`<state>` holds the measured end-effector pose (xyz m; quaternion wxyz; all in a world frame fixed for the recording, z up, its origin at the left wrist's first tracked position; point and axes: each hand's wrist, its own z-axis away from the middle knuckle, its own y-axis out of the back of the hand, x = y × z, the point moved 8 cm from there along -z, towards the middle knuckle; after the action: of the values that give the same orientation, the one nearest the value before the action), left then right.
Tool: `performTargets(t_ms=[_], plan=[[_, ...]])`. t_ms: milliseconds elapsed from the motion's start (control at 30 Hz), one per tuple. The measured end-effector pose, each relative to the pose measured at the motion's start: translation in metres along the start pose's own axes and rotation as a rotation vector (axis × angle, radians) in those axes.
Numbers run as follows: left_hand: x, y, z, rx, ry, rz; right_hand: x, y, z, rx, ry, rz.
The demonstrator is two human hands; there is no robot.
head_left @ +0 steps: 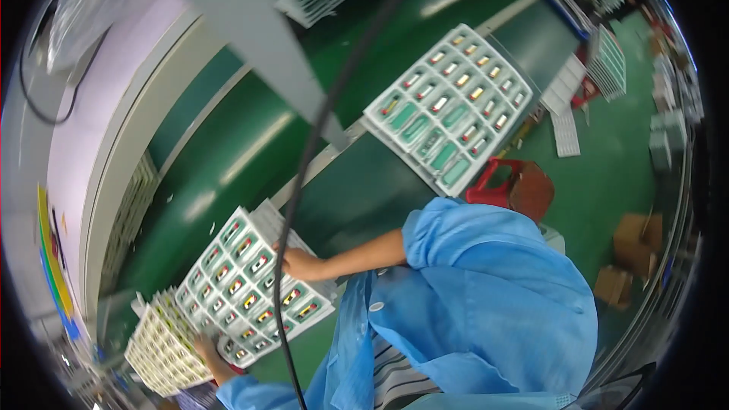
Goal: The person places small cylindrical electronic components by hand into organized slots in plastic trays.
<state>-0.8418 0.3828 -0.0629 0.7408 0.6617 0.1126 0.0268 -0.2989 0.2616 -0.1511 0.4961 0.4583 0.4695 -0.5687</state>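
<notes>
A white compartment tray [241, 294] stands before me on the left, its pockets holding small pieces in red, yellow, white and black. My right hand [304, 264] is closed on the tray's right edge, with a black cable crossing in front of the fingertips. At the opposite, lower left edge, my left hand [205, 349] grips the same tray, though its fingers are partly hidden and small. Right beside that hand stands a stack of cream compartment trays [163, 349]. Behind my right hand, more white trays [277, 220] show from under the near one.
Farther right on the green bench [342, 190] sits another filled white tray [456, 106]. A grey post [266, 53] and the black cable [304, 159] cut across the view. To the right are a red stool [493, 182] and cardboard boxes [638, 243] on the green floor.
</notes>
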Motion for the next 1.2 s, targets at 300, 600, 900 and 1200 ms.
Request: performTargets(t_ms=[300, 600, 900, 1200], plan=[[0.034, 0.022, 0.018, -0.074, 0.024, -0.088, -0.032, 0.006, 0.016, -0.001, -0.054, -0.046], [0.180, 0.149, 0.117, 0.435, -0.039, 0.294, -0.026, 0.018, 0.026, -0.066, 0.057, 0.046], [0.393, 0.142, 0.269, 0.281, -0.294, 0.735, -0.136, 0.031, 0.103, -0.428, 0.079, -0.029], [0.470, 0.127, 0.320, 0.213, -0.467, 1.025, -0.078, 0.105, 0.133, -0.428, -0.202, -0.098]])
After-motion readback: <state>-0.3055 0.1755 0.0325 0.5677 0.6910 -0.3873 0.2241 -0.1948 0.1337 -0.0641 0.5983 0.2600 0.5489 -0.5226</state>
